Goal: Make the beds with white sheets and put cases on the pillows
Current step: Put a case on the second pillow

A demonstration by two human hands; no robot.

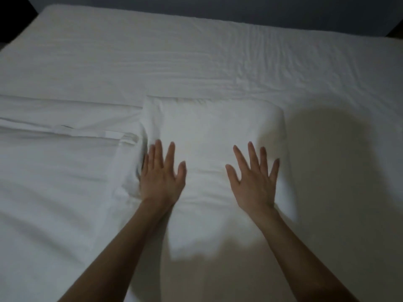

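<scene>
Both arms reach straight forward from the bottom of the view, palms down. The left hand (162, 177) lies flat on the pillow (209, 131) near its left edge, fingers (158, 149) straight and close together, grip open and holding nothing. The right hand (254, 182) presses flat on the pillow's right half, fingers fanned wide, grip open too. The pillow, in its white case, lies in the middle of the bed (56, 12) on the wrinkled white sheet (174, 62). More white bedding (54, 149) lies touching the pillow's left side.
</scene>
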